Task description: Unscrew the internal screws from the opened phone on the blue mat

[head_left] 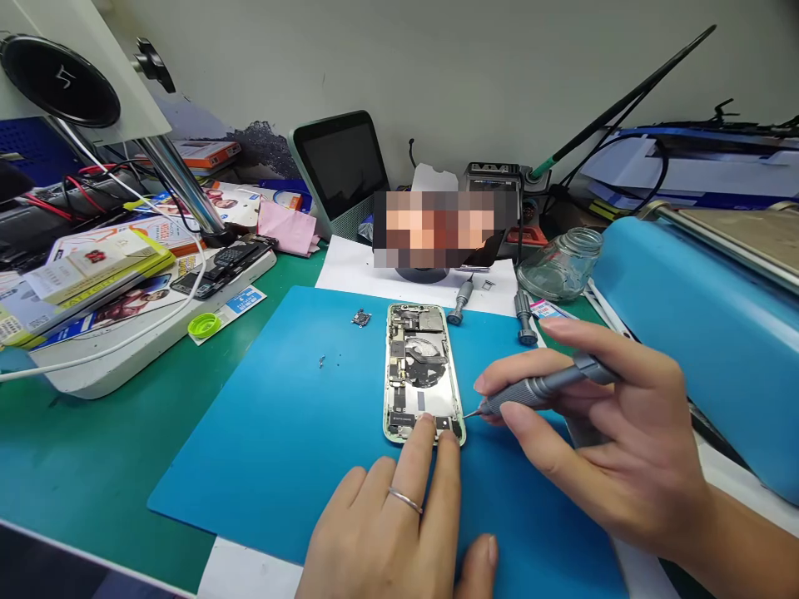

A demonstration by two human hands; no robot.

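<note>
An opened phone housing (pixel 427 391), its inner parts exposed, lies face up on the blue mat (pixel 268 433). My left hand (pixel 393 524), with a ring on one finger, rests two outstretched fingertips on the phone's near end; the other fingers are bent and hold nothing. In my right hand (pixel 624 433) is a grey precision screwdriver (pixel 530 393), gripped between thumb and fingers. Its thin tip meets the phone's lower right edge. A small metal part (pixel 360 318) and several tiny screws (pixel 322 362) lie on the mat to the left.
Two more screwdrivers, one upright-looking (pixel 460 301) and one darker (pixel 525 320), lie beyond the phone. A glass jar (pixel 562 264) stands behind, beside a blue case (pixel 705 333). At left are boxes (pixel 93 266), a white cable (pixel 143 331) and a metal stand post (pixel 187 187).
</note>
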